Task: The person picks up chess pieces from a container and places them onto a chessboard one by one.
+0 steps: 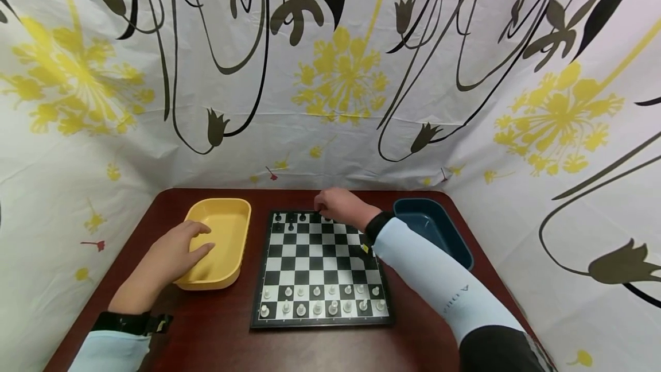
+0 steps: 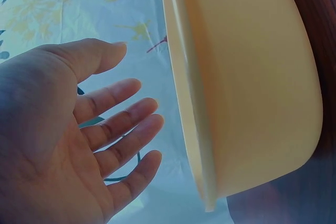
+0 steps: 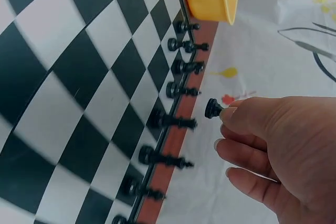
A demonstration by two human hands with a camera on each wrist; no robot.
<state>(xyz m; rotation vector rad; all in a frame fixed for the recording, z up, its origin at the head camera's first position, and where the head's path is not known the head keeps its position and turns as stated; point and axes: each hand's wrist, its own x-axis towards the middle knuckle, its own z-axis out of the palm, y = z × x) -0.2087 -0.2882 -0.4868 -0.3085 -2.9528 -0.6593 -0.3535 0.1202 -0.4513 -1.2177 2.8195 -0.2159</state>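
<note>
Pawn: black, pinched at right hand's fingertips, held off the board's far edge at top centre of the head view. Risk: thin grip, it could slip and topple the back-row pieces. Left hand loose, fingers straight, on yellow tray rim. Head view hides the pawn; only the right wrist view shows it.

Head view high, looking down at chessboard; wrist views close, sharing yellow tray.
</note>
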